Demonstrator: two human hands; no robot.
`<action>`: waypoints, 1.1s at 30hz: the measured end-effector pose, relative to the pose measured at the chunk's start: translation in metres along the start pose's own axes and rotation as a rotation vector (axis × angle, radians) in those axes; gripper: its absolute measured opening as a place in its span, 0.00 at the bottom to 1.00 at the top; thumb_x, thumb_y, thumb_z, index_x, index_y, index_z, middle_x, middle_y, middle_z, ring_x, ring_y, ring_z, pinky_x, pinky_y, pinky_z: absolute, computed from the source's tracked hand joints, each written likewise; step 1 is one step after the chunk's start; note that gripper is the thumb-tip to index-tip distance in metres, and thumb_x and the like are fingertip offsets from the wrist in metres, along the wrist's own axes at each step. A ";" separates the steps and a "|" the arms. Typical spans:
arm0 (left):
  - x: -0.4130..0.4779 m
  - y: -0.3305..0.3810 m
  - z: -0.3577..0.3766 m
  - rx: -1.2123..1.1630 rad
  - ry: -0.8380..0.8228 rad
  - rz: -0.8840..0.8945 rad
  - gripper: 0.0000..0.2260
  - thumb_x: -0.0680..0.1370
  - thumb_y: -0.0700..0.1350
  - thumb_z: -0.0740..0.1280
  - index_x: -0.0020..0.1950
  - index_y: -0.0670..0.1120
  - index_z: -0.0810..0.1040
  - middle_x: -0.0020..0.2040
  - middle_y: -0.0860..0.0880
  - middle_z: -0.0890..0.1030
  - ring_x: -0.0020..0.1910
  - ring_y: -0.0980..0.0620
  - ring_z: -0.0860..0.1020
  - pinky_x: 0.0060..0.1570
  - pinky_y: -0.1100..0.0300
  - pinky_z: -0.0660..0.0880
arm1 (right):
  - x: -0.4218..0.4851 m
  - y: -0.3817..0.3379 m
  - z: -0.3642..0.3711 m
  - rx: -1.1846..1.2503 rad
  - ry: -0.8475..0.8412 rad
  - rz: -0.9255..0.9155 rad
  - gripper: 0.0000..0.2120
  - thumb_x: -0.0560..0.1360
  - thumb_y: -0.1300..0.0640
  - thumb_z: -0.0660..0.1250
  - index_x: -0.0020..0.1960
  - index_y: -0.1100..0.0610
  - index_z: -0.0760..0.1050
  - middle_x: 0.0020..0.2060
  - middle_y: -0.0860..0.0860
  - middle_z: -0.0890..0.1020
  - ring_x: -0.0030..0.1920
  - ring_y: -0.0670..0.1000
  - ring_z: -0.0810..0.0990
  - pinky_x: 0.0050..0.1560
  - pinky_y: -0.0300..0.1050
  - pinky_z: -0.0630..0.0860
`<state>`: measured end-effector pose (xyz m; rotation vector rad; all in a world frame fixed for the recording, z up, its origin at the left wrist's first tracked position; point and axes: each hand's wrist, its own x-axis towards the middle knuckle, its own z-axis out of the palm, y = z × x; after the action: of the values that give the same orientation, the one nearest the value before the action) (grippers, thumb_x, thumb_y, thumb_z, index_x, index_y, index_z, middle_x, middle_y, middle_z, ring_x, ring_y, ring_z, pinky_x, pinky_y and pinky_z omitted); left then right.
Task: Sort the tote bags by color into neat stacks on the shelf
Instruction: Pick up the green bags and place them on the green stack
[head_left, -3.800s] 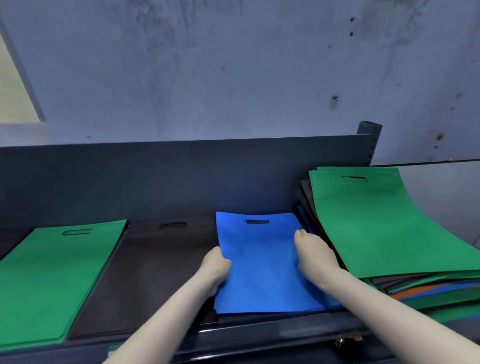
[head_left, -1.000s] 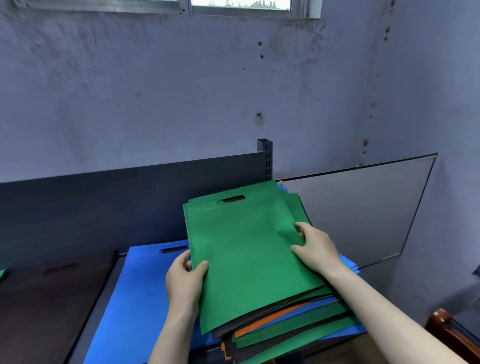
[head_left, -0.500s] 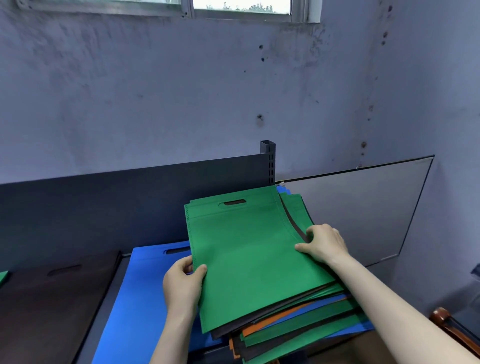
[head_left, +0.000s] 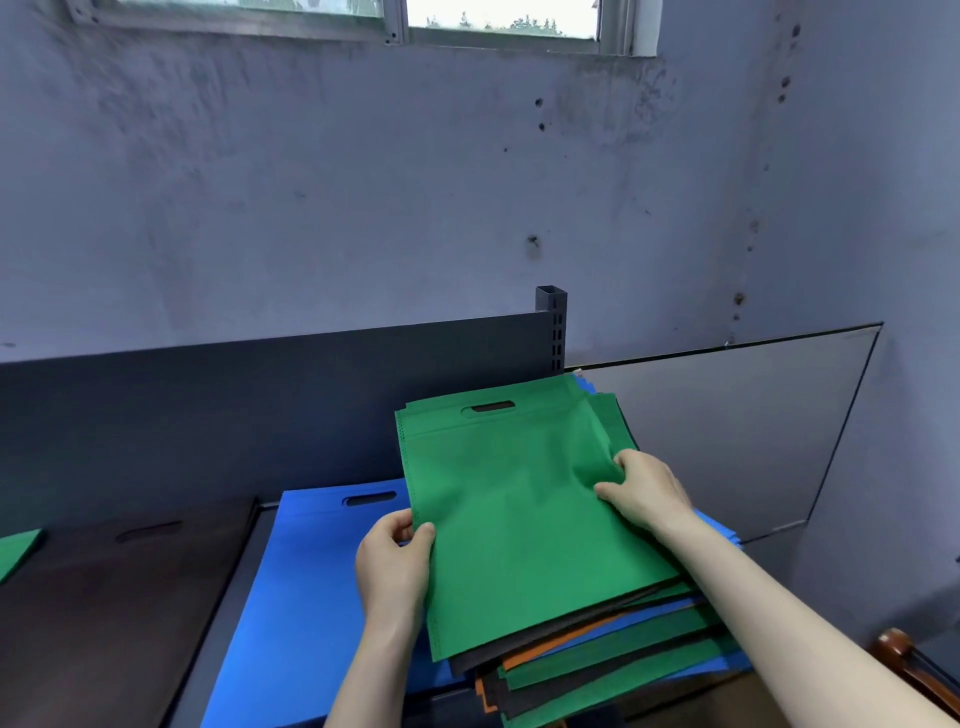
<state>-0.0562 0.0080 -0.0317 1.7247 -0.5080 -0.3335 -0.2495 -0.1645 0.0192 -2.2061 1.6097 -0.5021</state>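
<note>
- A green bag tops the mixed pile at the shelf's right end.
- The left hand pinches the bag's left edge, thumb on top, fingers beneath.
- The right hand grips its right edge, fingers curled into bunched fabric.
- A blue bag lies flat beside the pile, then a black bag; a green corner shows at the shelf's left.

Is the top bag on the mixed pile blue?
No, the top bag is green, gripped by the left hand and right hand.
</note>
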 end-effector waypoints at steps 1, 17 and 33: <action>-0.001 0.002 -0.002 -0.011 -0.017 0.000 0.06 0.75 0.43 0.69 0.51 0.49 0.82 0.44 0.52 0.84 0.45 0.49 0.81 0.49 0.47 0.79 | 0.000 0.001 0.002 0.082 0.048 -0.022 0.22 0.74 0.51 0.68 0.65 0.57 0.71 0.63 0.54 0.76 0.61 0.57 0.75 0.54 0.48 0.72; -0.009 0.024 0.000 0.238 -0.158 0.185 0.05 0.78 0.40 0.62 0.53 0.43 0.73 0.49 0.48 0.79 0.50 0.47 0.77 0.52 0.48 0.76 | 0.016 0.002 0.009 0.571 0.114 -0.054 0.10 0.74 0.63 0.64 0.54 0.55 0.77 0.50 0.54 0.83 0.48 0.56 0.81 0.52 0.56 0.79; 0.006 0.051 -0.019 -0.063 0.061 0.302 0.11 0.76 0.35 0.67 0.46 0.52 0.77 0.45 0.57 0.83 0.46 0.61 0.80 0.46 0.63 0.77 | -0.004 -0.017 -0.005 0.745 -0.105 -0.103 0.10 0.73 0.63 0.70 0.54 0.60 0.77 0.48 0.53 0.83 0.47 0.54 0.83 0.54 0.56 0.79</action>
<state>-0.0495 0.0135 0.0225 1.5644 -0.6956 -0.0800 -0.2394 -0.1558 0.0309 -1.7068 1.0185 -0.8363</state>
